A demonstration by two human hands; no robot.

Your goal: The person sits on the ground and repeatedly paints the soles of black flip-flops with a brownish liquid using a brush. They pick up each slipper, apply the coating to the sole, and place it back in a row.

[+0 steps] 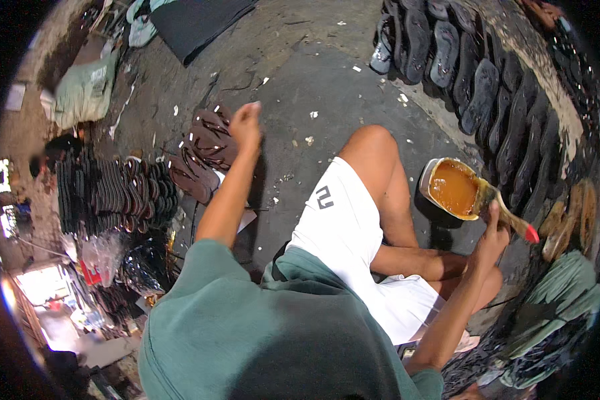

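Down low on the concrete floor (pixel 327 87), seated, knees bent, white shorts (pixel 343 220) and a green shirt (pixel 247 333) filling the lower view.

Right hand (pixel 493 233) closed around the wooden handle of a glue brush (pixel 507 217) – red tip of the handle pointing away from the tin, bristle end resting at the rim of the glue tin (pixel 455 189). Tin set just right of the bent knee, tilted a little toward the body, amber adhesive showing inside; probably kept there so the brush arm barely needs to travel.

Left hand (pixel 245 125) stretched far out from the tin, across the floor, hovering over a fan of brown sandal soles (pixel 203 150) – fingers loosely bunched, apparently gripping nothing, though touching or just above cannot be told.

Further from the tin, beyond those soles, a tight stack of dark soles (pixel 110 193) stood on edge. Behind the tin, rows of black sandals (pixel 487 87) propped along the wall, close-packed. Right of the tin, a heap of green straps (pixel 560 293). White scraps scattered on the floor between knee and soles, nothing solid blocking the reach.
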